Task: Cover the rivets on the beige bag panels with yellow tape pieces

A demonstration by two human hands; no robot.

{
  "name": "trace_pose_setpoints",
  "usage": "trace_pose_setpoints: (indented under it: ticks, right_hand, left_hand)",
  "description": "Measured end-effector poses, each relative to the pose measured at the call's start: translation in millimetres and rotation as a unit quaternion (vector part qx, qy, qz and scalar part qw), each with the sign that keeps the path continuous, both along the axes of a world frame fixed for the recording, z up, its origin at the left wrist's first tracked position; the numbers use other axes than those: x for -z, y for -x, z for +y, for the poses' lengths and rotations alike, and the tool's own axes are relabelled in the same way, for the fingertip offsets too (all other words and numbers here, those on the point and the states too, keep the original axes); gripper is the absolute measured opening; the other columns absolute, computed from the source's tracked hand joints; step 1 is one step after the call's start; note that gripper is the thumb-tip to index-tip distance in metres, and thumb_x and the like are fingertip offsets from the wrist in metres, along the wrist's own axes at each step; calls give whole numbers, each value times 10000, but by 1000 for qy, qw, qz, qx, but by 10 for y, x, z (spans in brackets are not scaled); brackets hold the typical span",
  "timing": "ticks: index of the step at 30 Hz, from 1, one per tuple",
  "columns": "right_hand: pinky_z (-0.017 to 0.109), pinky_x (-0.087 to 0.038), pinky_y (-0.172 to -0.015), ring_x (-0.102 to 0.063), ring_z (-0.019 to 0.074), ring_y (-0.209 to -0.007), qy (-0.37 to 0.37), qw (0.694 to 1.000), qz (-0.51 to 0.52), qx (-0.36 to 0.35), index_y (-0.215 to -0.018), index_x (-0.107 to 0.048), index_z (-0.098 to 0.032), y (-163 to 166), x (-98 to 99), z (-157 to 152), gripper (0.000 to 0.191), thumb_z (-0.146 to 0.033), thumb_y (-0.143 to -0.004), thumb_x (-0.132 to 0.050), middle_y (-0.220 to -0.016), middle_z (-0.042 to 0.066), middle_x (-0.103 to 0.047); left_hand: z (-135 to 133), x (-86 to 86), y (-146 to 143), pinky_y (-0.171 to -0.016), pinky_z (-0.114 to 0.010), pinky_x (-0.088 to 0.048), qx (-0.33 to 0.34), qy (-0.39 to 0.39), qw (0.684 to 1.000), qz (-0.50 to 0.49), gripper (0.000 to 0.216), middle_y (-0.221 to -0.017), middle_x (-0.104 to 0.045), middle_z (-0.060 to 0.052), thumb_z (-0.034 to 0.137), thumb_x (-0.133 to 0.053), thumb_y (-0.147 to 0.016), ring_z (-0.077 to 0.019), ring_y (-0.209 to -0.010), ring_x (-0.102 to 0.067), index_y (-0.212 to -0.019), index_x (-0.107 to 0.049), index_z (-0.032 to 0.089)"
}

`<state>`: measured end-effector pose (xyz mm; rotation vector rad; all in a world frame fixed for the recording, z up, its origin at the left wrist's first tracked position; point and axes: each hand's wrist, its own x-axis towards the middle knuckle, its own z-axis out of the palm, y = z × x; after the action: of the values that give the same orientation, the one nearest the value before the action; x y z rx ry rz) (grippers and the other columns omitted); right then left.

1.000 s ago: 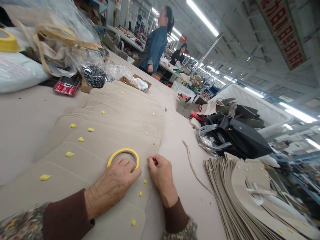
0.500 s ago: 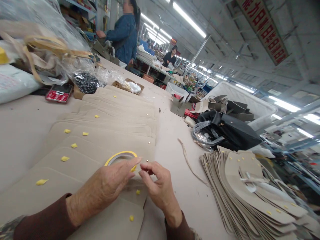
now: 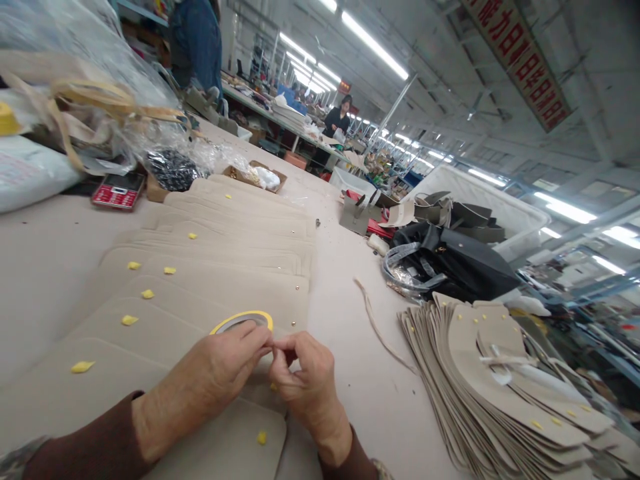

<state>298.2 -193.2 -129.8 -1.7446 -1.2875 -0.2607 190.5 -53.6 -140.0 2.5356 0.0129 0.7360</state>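
Note:
My left hand (image 3: 220, 367) is closed on a roll of yellow tape (image 3: 255, 315), whose upper rim shows behind the fingers. Thumb and forefinger of my right hand (image 3: 306, 373) pinch together at the left fingertips, beside the roll's edge. Whatever is between them is hidden. Under both hands lie overlapping beige bag panels (image 3: 200, 303), fanned out in a row. Small yellow tape pieces (image 3: 83, 367) stick to several of them, and small metal studs (image 3: 293, 324) show near their right edges.
Right of the panels, a thin beige strip (image 3: 380, 327) lies on the table. Beyond it are a thick stack of beige pieces (image 3: 465, 373), a black handbag (image 3: 450, 263) and a white bin (image 3: 500, 187). A red calculator (image 3: 119, 192) and a small open box (image 3: 255, 176) sit at the back left.
My right fingertips have closed and moved left to meet my left fingertips. My left fingers have curled in at the tape roll. The person in blue at the back has moved left.

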Motion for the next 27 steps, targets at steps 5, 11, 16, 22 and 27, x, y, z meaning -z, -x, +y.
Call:
trace_pose_setpoints:
  ticks: [5, 11, 16, 22, 27]
  right_hand:
    - [202, -427, -426, -552, 116, -419, 67, 915, 396, 32, -703, -637, -169, -8, -86, 69, 120, -255, -770, -587, -505, -25, -600]
    - [178, -420, -405, -519, 87, -383, 68, 872, 472, 106, -677, -625, -160, -402, 36, 70, 208, -366, -679, -654, -483, -40, -587]
    - [163, -366, -369, -485, 65, -362, 148, 854, 495, 64, -721, -666, -129, -674, 157, 7, 336, -463, -691, -686, -536, -12, -620]
    - [184, -370, -381, -473, 85, -389, 199, 892, 395, 95, -730, -671, -158, -640, 217, 86, 234, -382, -774, -619, -537, -38, -584]
    - [209, -439, -530, -602, 129, -552, 254, 933, 229, 113, -712, -694, -178, -647, 210, 175, 170, -242, -815, -575, -611, -2, -662]
  left_hand:
    - [-13, -55, -78, -556, -261, -417, -5, -40, 998, -52, 298, -739, -532, -4, 144, -331, -1002, -152, -615, -534, -842, -577, 196]
    - [-31, -16, -92, -622, -256, -431, -42, -72, 993, -84, 221, -777, -558, -7, 120, -401, -998, -155, -688, -546, -885, -577, 193]
    - [-17, 182, -97, -613, -319, -426, -53, -192, 979, 41, 224, -779, -592, -28, 4, -493, -880, -216, -698, -535, -829, -586, 201]
    - [-54, 271, -163, -601, -353, -407, -62, -203, 975, 58, 190, -768, -567, -28, 24, -576, -835, -242, -701, -507, -809, -574, 213]
    - [-52, 259, -143, -624, -357, -399, -47, -184, 980, 59, 207, -780, -560, -26, 16, -520, -865, -232, -706, -491, -815, -574, 209]
